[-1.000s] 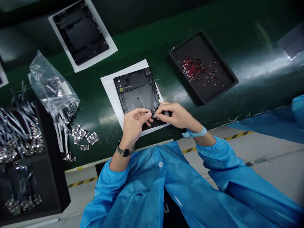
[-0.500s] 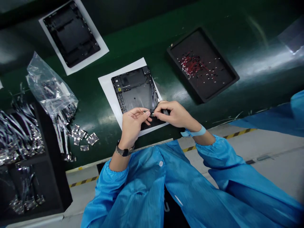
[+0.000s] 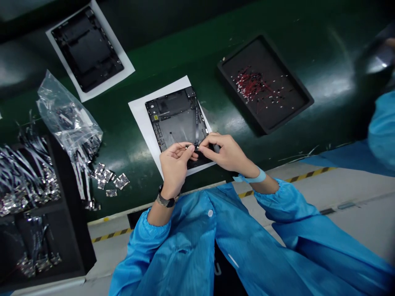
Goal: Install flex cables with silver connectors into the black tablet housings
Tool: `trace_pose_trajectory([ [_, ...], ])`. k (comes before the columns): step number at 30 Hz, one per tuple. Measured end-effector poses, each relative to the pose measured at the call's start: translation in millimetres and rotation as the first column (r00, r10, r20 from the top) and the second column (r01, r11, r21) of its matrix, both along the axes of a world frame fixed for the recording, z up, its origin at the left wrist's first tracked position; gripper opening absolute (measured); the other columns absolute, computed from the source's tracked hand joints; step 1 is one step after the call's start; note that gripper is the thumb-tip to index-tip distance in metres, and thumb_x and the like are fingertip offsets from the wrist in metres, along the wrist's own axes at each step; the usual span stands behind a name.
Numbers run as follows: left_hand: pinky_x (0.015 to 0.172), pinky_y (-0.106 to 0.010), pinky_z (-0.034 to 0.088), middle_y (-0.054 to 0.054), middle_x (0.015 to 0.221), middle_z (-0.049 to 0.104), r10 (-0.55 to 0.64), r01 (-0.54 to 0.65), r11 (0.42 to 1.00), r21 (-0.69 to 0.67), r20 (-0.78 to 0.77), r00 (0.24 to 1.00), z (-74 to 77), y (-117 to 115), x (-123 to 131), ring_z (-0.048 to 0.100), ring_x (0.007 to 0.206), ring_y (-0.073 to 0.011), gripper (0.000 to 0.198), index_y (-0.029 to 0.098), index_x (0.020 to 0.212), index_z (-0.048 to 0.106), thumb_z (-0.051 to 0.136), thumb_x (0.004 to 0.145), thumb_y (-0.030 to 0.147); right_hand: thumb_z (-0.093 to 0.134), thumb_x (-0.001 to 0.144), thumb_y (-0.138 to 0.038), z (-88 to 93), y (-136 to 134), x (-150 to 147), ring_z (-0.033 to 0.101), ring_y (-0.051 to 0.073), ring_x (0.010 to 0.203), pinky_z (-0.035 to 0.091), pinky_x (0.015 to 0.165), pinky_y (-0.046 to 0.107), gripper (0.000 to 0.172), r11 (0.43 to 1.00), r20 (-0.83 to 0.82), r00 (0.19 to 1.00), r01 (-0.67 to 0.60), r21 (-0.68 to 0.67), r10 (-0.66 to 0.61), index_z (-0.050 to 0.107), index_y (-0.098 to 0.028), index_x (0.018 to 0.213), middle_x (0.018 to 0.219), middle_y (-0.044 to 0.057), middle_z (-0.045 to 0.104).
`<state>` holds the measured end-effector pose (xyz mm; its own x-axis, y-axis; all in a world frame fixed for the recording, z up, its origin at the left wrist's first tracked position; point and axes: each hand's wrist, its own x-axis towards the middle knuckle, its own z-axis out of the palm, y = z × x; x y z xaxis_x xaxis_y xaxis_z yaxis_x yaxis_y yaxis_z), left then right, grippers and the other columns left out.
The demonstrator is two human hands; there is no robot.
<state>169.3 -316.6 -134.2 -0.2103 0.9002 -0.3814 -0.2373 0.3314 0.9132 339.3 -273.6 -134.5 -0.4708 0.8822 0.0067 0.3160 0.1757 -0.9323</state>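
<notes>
A black tablet back shell (image 3: pixel 177 123) lies on a white paper sheet (image 3: pixel 140 119) in front of me. A dark flat ribbon cable (image 3: pixel 196 121) runs along its right side down to a small circuit board (image 3: pixel 189 146). My left hand (image 3: pixel 175 166) pinches this board between thumb and fingers over the shell's near end. My right hand (image 3: pixel 224 152) is closed, thumb and forefinger pressed together at the board's right end, by the cable. What those right fingertips grip is too small and covered to make out.
A black tray (image 3: pixel 293 111) of red and black wires stands right. Another shell (image 3: pixel 88 49) lies far left on paper. Left are a plastic bag (image 3: pixel 66 111) of cabled boards, loose boards (image 3: pixel 105 176) and a black divided box (image 3: pixel 69 230). A co-worker's blue sleeve (image 3: pixel 382 123) shows right.
My hands stay at the board, with only small finger shifts. The far shell on its paper has slid a little left. At the right edge, the co-worker's sleeve has moved upward.
</notes>
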Motion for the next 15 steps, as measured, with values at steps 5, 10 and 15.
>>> trace_pose_trajectory([
  [5,0.06,-0.022,0.058,-0.004,0.068,0.073,-0.036,0.038,0.999,-0.027,0.046,0.998,1.3,2.5,-4.8,0.068,0.058,-0.0122,0.021,0.013,0.089,0.075,0.084,0.076,0.026,0.062,0.094,-0.023,1.9,4.5,3.1,0.06,0.016,0.077,0.044,0.073,0.029,0.014,0.999,0.001,0.999,-0.051,-0.002,0.051,0.07,-0.018,0.083,0.078,0.002,0.067],
  [10,0.06,-0.023,0.058,-0.004,0.066,0.072,-0.044,0.046,0.998,-0.033,0.05,0.998,1.7,4.2,-5.6,0.068,0.057,-0.0124,0.021,0.012,0.088,0.075,0.085,0.075,0.026,0.062,0.094,-0.024,4.9,10.0,4.8,0.058,0.015,0.072,0.041,0.069,0.028,0.016,0.994,0.019,0.994,-0.103,-0.031,0.104,0.07,-0.017,0.082,0.074,0.001,0.065],
  [15,0.059,-0.022,0.057,-0.003,0.068,0.072,-0.025,0.027,0.999,-0.037,0.053,0.998,1.7,4.5,-4.2,0.067,0.056,-0.0117,0.022,0.012,0.087,0.075,0.085,0.073,0.027,0.061,0.095,-0.026,2.9,12.2,4.9,0.056,0.015,0.073,0.04,0.071,0.027,0.02,0.99,-0.023,0.992,-0.122,-0.072,0.121,0.069,-0.016,0.08,0.071,0.001,0.064],
])
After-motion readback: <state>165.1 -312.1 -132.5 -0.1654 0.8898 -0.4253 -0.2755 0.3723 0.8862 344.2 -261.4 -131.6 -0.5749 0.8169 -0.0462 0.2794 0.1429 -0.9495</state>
